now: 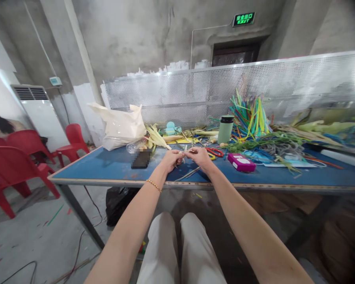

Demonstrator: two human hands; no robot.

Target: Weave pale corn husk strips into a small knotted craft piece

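At the blue table (pixel 88 167), coloured strips (pixel 256 118) lay untouched; by the left hand (pixel 174 158) and right hand (pixel 201 157), over its near side, a small pale piece (pixel 185 148) was pinched in narrowed fingertips, apparently unfinished, not yet laid down

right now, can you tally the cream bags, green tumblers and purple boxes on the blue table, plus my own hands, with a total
Cream bag: 1
Green tumbler: 1
Purple box: 1
Hands, left hand and right hand: 2
Total: 5
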